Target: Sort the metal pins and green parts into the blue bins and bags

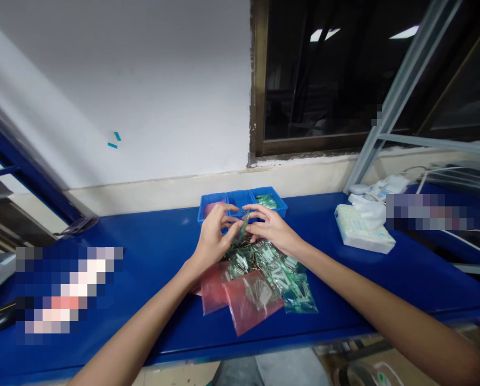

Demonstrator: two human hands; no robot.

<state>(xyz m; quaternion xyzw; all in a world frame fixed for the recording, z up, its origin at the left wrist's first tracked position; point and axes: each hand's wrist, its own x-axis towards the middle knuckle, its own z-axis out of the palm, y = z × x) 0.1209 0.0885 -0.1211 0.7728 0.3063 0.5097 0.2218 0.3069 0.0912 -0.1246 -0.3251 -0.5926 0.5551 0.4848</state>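
Between the fingertips of my left hand (pixel 218 230) and my right hand (pixel 270 228) is a small green plastic bag (pixel 243 226). Both hands are pinched on it, above a pile on the blue table. In the pile lie several green clear bags (pixel 280 276) with pale slim pieces inside. Red plastic bags (pixel 240 316) lie at the front of it, one also showing pale pieces. Thin brassy pieces (pixel 256 262) show among the bags, too small to name. Just behind my hands stands a blue three-part tray (pixel 283 210), with red bags in the left compartment and green bags in the right.
The blue table (pixel 151 257) runs along a white wall and a dark window. A pack of tissues (pixel 364 236) sits to the right, near a grey metal shelf post (pixel 368 150) and white cables. Blurred-out items lie at the left, beside a black object (pixel 0 317).
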